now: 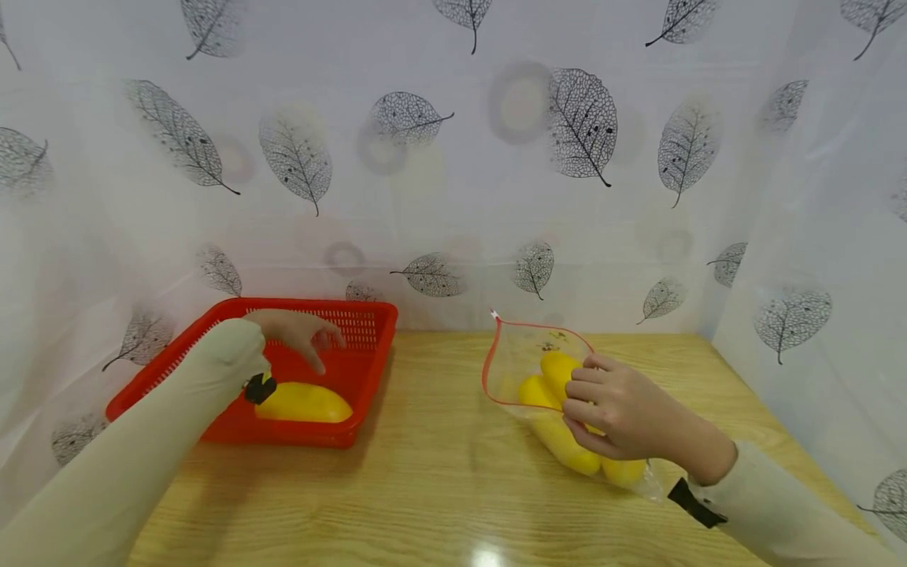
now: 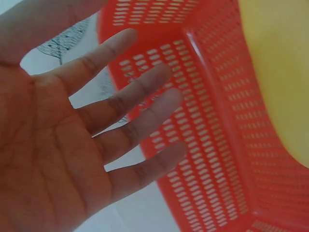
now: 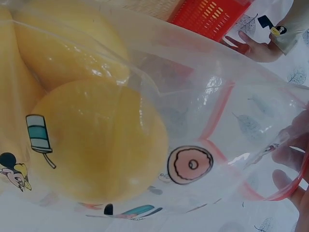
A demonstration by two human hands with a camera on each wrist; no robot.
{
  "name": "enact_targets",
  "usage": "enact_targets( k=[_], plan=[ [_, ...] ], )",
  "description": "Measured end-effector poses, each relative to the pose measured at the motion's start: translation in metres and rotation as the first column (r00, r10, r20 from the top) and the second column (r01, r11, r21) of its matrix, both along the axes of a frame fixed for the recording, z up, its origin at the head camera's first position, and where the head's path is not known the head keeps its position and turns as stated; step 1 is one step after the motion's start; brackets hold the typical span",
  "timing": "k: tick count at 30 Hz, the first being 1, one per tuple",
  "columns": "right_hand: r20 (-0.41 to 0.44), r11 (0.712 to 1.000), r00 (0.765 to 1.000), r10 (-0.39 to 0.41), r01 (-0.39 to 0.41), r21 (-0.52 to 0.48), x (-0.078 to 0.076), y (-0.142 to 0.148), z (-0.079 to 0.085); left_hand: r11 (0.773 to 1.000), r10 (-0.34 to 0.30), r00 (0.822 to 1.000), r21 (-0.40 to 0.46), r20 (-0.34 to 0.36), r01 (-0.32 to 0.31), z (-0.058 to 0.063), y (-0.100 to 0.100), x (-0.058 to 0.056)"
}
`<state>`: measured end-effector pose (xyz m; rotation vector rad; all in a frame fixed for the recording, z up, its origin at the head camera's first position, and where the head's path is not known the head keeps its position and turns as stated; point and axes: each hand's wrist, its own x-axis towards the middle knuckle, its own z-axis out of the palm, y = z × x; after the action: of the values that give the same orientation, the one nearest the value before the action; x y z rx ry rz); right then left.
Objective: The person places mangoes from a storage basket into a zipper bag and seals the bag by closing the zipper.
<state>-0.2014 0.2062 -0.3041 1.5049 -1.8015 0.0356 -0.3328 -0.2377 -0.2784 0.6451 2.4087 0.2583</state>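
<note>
My left hand (image 1: 301, 332) hovers over the red plastic basket (image 1: 383, 354) with nothing in it. Its fingers are spread and fairly straight in the left wrist view. Below it, a yellow mango (image 1: 306, 403) lies inside the basket at the near side. On the right, my right hand (image 1: 615, 405) pinches the red-edged rim of a clear zip bag (image 1: 506, 366), whose mouth gapes toward the left. Several yellow mangoes (image 3: 96, 140) fill the bag, partly hidden behind the hand in the head view. Printed cartoon pictures mark the bag's side.
The basket and the bag stand apart on a wood-grain table (image 1: 425, 480). Behind them and along the sides hangs a pale curtain (image 1: 439, 197) printed with dark leaves.
</note>
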Motion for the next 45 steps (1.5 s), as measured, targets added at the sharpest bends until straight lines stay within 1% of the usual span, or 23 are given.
enact_targets(
  k=[6,12,15,19,26,32,37,45],
  plan=[
    [-0.002,1.0,1.0,-0.004,0.004,0.0,0.0,0.0,0.001,0.999,0.011,0.998,-0.036,0.058,-0.009,-0.009,-0.007,-0.005],
    [-0.004,1.0,1.0,-0.001,0.001,0.003,0.0,0.0,0.001,0.998,0.054,0.992,-0.017,0.115,-0.053,-0.017,-0.012,-0.006],
    [-0.006,1.0,1.0,-0.001,0.001,0.005,0.0,0.0,0.002,0.999,0.054,0.99,-0.007,0.133,-0.054,-0.021,-0.013,-0.006],
    [-0.008,1.0,1.0,-0.001,0.002,0.01,0.001,-0.001,0.002,0.999,0.054,0.989,-0.008,0.141,-0.053,-0.025,-0.015,-0.007],
    [-0.012,1.0,1.0,0.001,0.0,0.008,-0.001,-0.001,0.001,0.996,0.089,0.987,-0.031,0.134,-0.086,-0.032,-0.017,-0.009],
    [-0.005,1.0,1.0,0.007,-0.007,0.009,-0.002,-0.001,0.001,0.994,0.106,0.983,-0.041,0.147,-0.101,-0.036,-0.019,-0.007],
    [-0.008,1.0,1.0,0.004,-0.004,0.012,-0.002,-0.001,0.001,0.995,0.095,0.984,-0.046,0.151,-0.089,-0.038,-0.022,-0.005],
    [-0.003,1.0,1.0,0.001,-0.001,0.013,-0.002,0.0,0.001,0.995,0.081,0.98,-0.071,0.18,-0.07,-0.041,-0.023,-0.01]
  ],
)
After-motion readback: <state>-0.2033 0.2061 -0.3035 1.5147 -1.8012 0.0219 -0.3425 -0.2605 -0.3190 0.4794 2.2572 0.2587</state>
